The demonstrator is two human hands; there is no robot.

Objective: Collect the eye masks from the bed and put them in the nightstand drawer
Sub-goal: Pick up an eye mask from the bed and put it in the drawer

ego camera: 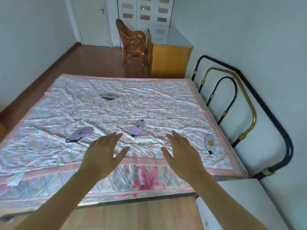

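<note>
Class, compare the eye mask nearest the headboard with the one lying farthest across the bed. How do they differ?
The mask near the headboard looks grey with an orange picture; the far mask looks greyish-lilac, its picture too small to tell. The first points away from the viewer; the far one lies crosswise. Both rest flat on the quilt, untouched.

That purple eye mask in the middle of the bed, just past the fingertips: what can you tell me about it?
The middle eye mask is a lilac, soft-looking fabric oval with a small yellowish-brown motif near its upper half, too small to make out. A dark strap shows at both ends. It lies flat on the wrinkled floral bedspread, angled so one end points away to the right. Nothing but the bedspread touches it; the left hand and right hand are open, short of it.
</note>
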